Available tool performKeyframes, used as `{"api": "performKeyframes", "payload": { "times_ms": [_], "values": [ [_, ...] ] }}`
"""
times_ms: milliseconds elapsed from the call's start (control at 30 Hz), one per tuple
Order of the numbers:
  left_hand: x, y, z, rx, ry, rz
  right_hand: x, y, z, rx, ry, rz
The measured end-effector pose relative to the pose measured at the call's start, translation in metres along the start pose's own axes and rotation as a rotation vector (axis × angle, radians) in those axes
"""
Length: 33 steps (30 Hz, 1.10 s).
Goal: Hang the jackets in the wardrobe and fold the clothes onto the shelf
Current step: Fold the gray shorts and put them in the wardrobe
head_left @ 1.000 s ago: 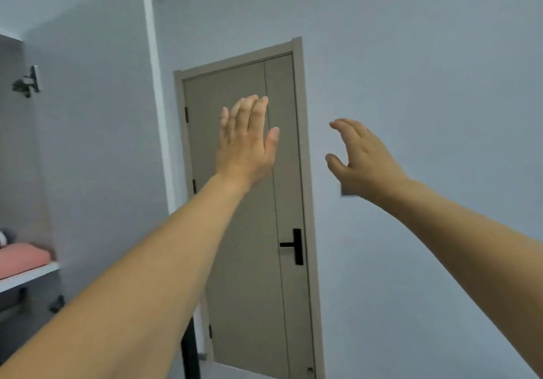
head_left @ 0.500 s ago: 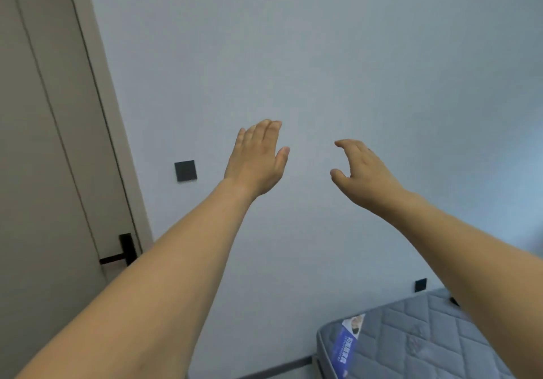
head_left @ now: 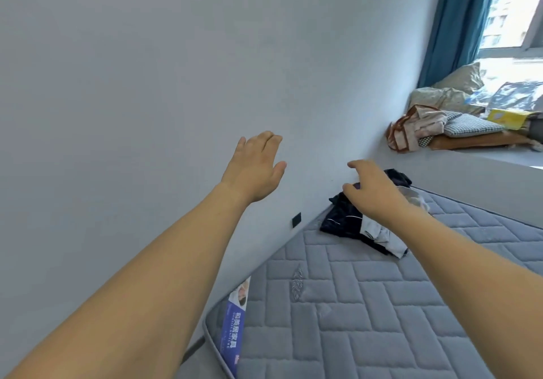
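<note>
**Inspector:** Head view: the door seen a second ago has gone from view; the mattress and a pile of clothes by the wall now show.

**Clerk:** Hands?

**Inspector:** Left hand spread flat, right hand loosely curled, both holding nothing. I judge the next garment awaits collection.
</note>
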<state>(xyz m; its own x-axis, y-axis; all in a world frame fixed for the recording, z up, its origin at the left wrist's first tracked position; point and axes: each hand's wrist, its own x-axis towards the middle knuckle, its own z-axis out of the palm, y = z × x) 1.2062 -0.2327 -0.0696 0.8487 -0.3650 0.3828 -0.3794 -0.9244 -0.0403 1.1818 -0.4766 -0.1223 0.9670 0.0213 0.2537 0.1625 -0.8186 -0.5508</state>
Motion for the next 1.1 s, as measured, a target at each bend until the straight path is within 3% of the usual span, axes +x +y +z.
{"api": "performKeyframes", "payload": {
  "times_ms": [267,467,733,867,933,967,1033,1100],
  "values": [
    [0.119,-0.031,0.183,-0.099,-0.232,0.091,0.099,0.142,0.102,-0.008,-0.076,0.296],
    [0.2,-0.043,0.404,-0.211,-0.452,0.077,0.169,0.276,0.229,-0.016,-0.155,0.497],
    [0.261,0.077,0.681,-0.434,-0.591,0.261,0.218,0.508,0.355,-0.266,-0.036,0.621],
    [0.286,0.152,0.795,-0.55,-0.646,0.365,0.212,0.623,0.423,-0.38,-0.262,0.831],
    [0.279,0.174,0.857,-0.481,-0.706,0.354,0.19,0.663,0.466,-0.447,-0.277,0.847],
    [0.267,0.18,0.886,-0.412,-0.686,0.339,0.177,0.675,0.487,-0.496,-0.189,0.793],
    [0.248,0.188,0.932,-0.316,-0.468,0.32,0.167,0.693,0.515,-0.539,0.049,0.675],
    [0.241,0.203,0.953,-0.309,-0.297,0.265,0.166,0.702,0.515,-0.555,0.115,0.633]
  ]
}}
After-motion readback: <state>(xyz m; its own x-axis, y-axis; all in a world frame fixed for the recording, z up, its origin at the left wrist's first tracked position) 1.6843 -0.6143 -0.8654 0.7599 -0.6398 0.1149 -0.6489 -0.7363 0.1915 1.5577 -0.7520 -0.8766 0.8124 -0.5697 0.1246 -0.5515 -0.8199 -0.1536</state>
